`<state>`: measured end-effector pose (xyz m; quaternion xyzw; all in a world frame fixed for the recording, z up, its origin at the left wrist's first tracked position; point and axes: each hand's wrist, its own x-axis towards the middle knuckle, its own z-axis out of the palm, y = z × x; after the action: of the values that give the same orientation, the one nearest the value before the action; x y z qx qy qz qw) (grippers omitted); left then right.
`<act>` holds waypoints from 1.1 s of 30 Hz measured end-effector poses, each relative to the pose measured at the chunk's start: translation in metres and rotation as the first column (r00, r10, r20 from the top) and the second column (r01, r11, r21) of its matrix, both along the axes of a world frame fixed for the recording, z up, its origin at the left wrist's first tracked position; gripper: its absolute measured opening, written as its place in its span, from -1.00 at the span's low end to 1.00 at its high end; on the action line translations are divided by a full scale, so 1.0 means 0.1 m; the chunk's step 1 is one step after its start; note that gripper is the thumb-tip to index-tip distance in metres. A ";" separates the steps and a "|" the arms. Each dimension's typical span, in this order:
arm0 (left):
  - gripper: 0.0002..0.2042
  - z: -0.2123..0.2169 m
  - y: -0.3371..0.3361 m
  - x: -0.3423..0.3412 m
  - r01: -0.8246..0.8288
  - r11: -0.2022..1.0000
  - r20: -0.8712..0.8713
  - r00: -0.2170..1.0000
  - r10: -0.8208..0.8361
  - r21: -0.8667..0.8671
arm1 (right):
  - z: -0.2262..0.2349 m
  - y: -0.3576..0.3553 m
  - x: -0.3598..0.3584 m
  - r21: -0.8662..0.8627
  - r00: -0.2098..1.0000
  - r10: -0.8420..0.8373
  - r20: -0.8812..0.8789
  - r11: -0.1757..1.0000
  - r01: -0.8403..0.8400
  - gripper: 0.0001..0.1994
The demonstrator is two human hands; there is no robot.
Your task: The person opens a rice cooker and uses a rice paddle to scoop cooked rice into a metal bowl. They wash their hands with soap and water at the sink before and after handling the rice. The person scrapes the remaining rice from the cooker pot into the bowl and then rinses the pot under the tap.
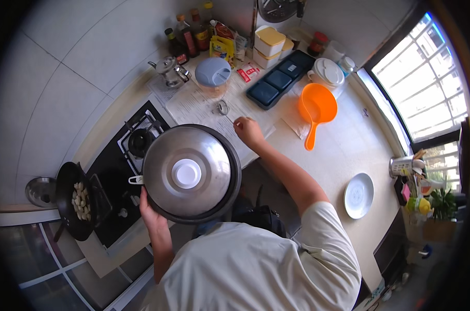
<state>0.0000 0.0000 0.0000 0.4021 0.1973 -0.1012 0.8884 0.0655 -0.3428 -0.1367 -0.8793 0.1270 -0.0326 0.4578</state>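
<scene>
A dark pot [234, 192] with a domed metal lid [162, 171] and a white knob [186, 173] is in front of my body, beside the stove. My left hand [153, 211] grips the pot's left side, its fingers partly hidden under the rim. A small white tab [136, 180] sticks out just above that hand. My right hand [249, 132] is over the counter edge, right of the pot, with its fingers curled together; whatever they hold, if anything, is hidden. Beyond it lies a small metal ring-shaped item [223, 107].
A wok [66, 207] with pale pieces sits left on the black gas stove [108, 202]. An orange ladle [318, 106], a dark compartment tray [279, 80], a blue-lidded container [212, 72] and a white plate [358, 196] are on the counter. Sauce bottles [187, 37] line the wall.
</scene>
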 end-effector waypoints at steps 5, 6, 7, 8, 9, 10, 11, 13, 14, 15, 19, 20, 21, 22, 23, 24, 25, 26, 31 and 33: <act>-0.68 -0.19 -0.47 0.32 -0.072 0.993 0.005 0.997 0.073 -0.088 | -0.20 -0.35 0.96 -0.359 0.999 0.008 0.039 0.933 0.006 -0.78; -0.65 -0.25 -0.50 0.35 -0.080 0.992 0.015 0.997 0.082 -0.099 | -0.24 -0.37 1.08 -0.378 0.991 0.036 -0.125 0.922 -0.081 -0.78; -0.66 -0.29 -0.55 0.40 -0.042 0.991 0.075 0.996 0.052 -0.124 | -0.27 -0.43 1.14 -0.403 0.991 0.015 -0.133 0.912 -0.068 -0.79; -0.66 -0.32 -0.61 0.45 -0.036 0.989 0.073 0.996 0.046 -0.142 | -0.30 -0.52 1.18 -0.429 0.990 -0.010 -0.138 0.902 -0.051 -0.79; -0.66 -0.34 -0.68 0.46 -0.038 0.986 0.060 0.997 0.048 -0.164 | -0.31 -0.58 1.15 -0.456 0.988 -0.029 -0.154 0.889 -0.045 -0.80; -0.66 -0.37 -0.71 0.49 -0.032 0.984 0.060 0.997 0.042 -0.173 | -0.14 -0.63 1.11 -0.426 0.992 -0.069 -0.105 0.904 0.018 -0.79; -0.67 -0.42 -0.75 0.54 -0.007 0.985 0.079 0.997 0.021 -0.173 | 0.04 -0.70 1.05 -0.396 0.992 -0.115 -0.056 0.914 0.083 -0.78; -0.67 -0.48 -0.91 0.64 -0.005 0.980 0.058 0.998 0.017 -0.200 | 0.13 -0.94 0.96 -0.273 0.969 -0.240 0.056 0.930 0.247 -0.79; -0.67 -0.60 -0.92 0.68 0.006 0.977 0.057 0.998 0.006 -0.212 | 0.22 -1.05 0.93 -0.081 0.961 -0.275 0.026 0.958 0.276 -0.81; -0.66 -0.62 -1.00 0.73 0.037 0.976 0.079 0.997 -0.021 -0.213 | 0.34 -1.16 0.91 0.108 0.951 -0.309 -0.008 0.945 0.308 -0.83; -0.66 -0.74 -1.23 0.89 0.073 0.965 0.048 0.997 -0.063 -0.250 | 0.57 -1.52 1.09 0.810 0.820 -0.572 -0.029 0.467 0.355 -0.84; -0.67 -0.75 -1.29 0.92 0.074 0.961 0.036 0.997 -0.067 -0.266 | 0.66 -1.52 1.16 0.819 0.830 -0.558 0.014 0.482 0.310 -0.82; -0.67 -0.76 -1.36 0.95 0.086 0.955 0.026 0.996 -0.082 -0.284 | 0.74 -1.52 1.22 0.827 0.832 -0.552 0.060 0.494 0.268 -0.80; -0.68 -0.77 -1.42 0.98 0.096 0.949 0.016 0.995 -0.095 -0.301 | 0.67 -1.53 1.32 0.747 0.869 -0.478 0.130 0.624 0.232 -0.76; -0.68 -0.78 -1.47 1.01 0.113 0.941 0.020 0.993 -0.112 -0.320 | 0.59 -1.51 1.43 0.649 0.901 -0.392 0.187 0.738 0.186 -0.71; -0.68 -0.79 -1.50 1.04 0.128 0.935 0.026 0.992 -0.127 -0.332 | 0.64 -1.44 1.50 0.509 0.942 -0.258 0.215 0.853 0.117 -0.55; -0.68 -0.80 -1.53 1.07 0.143 0.928 0.031 0.990 -0.141 -0.345 | 0.71 -1.39 1.60 0.337 0.979 -0.155 0.132 0.936 0.103 -0.45; -0.68 -0.84 -1.57 1.09 0.119 0.934 -0.017 0.991 -0.133 -0.338 | 0.60 -1.41 1.74 0.136 0.986 -0.097 0.138 0.988 0.078 -0.41; -0.69 -0.88 -1.64 1.15 0.095 0.917 -0.039 0.992 -0.120 -0.387 | 0.91 -1.15 2.03 0.150 0.978 0.039 -0.203 0.989 -0.008 -0.26; -0.69 -0.89 -1.66 1.17 0.093 0.910 -0.055 0.991 -0.126 -0.405 | 0.83 -1.19 2.08 0.256 0.974 0.074 -0.213 0.967 -0.017 -0.20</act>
<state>0.1168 -0.1662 -0.0889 0.2175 0.1848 -0.2050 0.9362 0.2737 -0.4616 -0.0533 -0.8148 0.1597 0.0924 0.5496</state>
